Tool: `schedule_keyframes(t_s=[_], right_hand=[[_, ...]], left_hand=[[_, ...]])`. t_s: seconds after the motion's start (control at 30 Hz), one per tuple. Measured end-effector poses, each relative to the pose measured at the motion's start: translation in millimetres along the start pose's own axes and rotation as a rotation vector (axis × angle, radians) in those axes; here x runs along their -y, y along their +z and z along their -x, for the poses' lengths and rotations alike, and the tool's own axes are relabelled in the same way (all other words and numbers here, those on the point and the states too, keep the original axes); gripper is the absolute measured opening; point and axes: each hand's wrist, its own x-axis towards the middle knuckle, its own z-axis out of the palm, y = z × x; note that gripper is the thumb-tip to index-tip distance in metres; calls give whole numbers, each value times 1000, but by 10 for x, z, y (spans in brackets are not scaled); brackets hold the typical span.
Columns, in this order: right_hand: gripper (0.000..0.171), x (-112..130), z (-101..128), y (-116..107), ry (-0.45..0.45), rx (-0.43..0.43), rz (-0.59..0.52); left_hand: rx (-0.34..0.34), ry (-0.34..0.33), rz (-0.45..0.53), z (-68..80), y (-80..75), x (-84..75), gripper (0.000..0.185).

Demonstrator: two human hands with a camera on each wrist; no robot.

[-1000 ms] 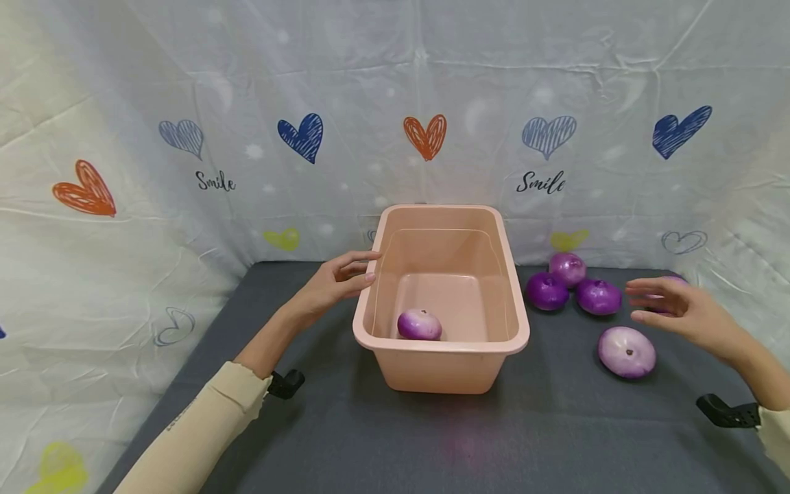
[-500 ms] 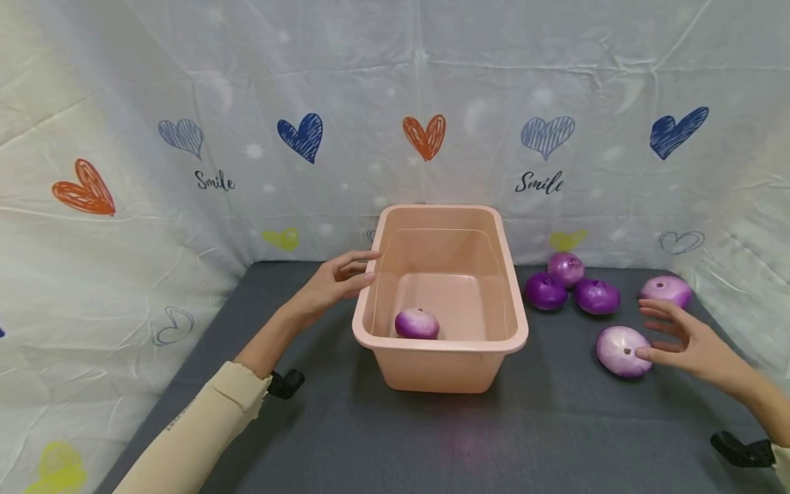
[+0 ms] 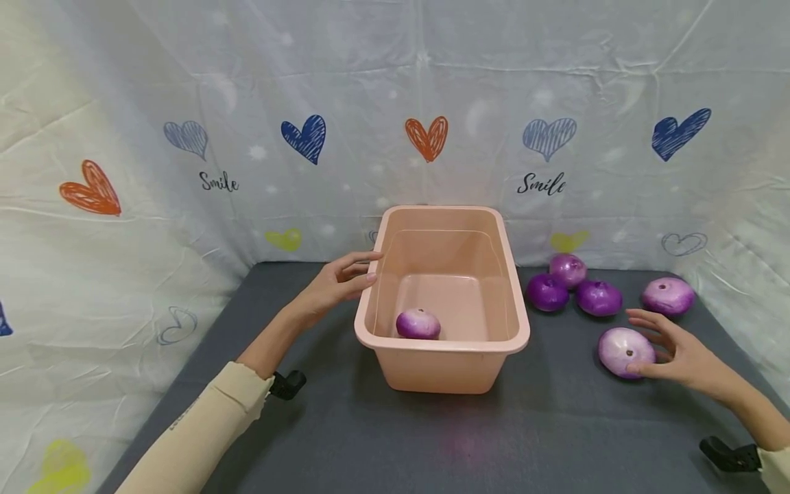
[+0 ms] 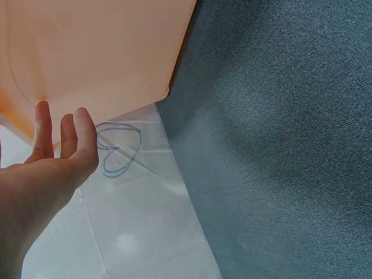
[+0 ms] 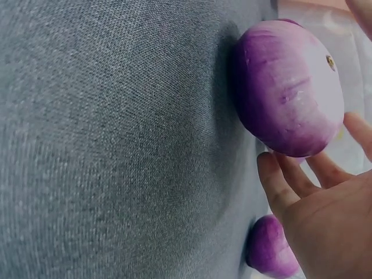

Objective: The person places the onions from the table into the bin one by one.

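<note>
A peach plastic tub [image 3: 441, 346] stands mid-table with one purple-and-white onion [image 3: 418, 324] on its floor. My left hand [image 3: 336, 283] rests its loosely extended fingertips at the tub's left rim; the left wrist view has those fingers [image 4: 84, 131] beside the tub's outer wall. On the right, my right hand [image 3: 685, 353] is spread around the near side of a pale onion [image 3: 617, 348] on the cloth. Its thumb overlaps the onion's front in the head view. Seen from the right wrist, the fingers [image 5: 276, 183] are parted and lie right at the onion's side.
Behind the pale onion sit three purple onions in a cluster, the front one [image 3: 599, 298] nearest to it. Another onion [image 3: 668, 296] lies farther right by the curtain. Dark grey cloth [image 3: 401, 439] covers the table, and a white curtain [image 3: 364, 82] with printed hearts hangs behind.
My right hand has come down from the far-right onion, toward the viewer, to the pale onion and moved in closer around it. The left hand and tub have stayed put.
</note>
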Motion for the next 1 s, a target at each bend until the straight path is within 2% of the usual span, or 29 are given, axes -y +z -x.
schedule_keyframes(t_s=[0.23,0.47,0.57,0.73,1.0], right_hand=[[75,16,-48,19,-35,45,-40],[63,-3,-111,24,14,83,-36],[59,-13,-126,29,4,93,-30],[58,-8,-158,40,-24,94,-22],[57,46,-225,-2,-7,69,17]], left_hand=[[-15,-15,6,8,18,0,52],[-17,-13,17,22,32,3,53],[-9,-8,21,23,32,5,54],[-6,-8,21,31,24,12,55],[-16,3,27,35,31,9,53]])
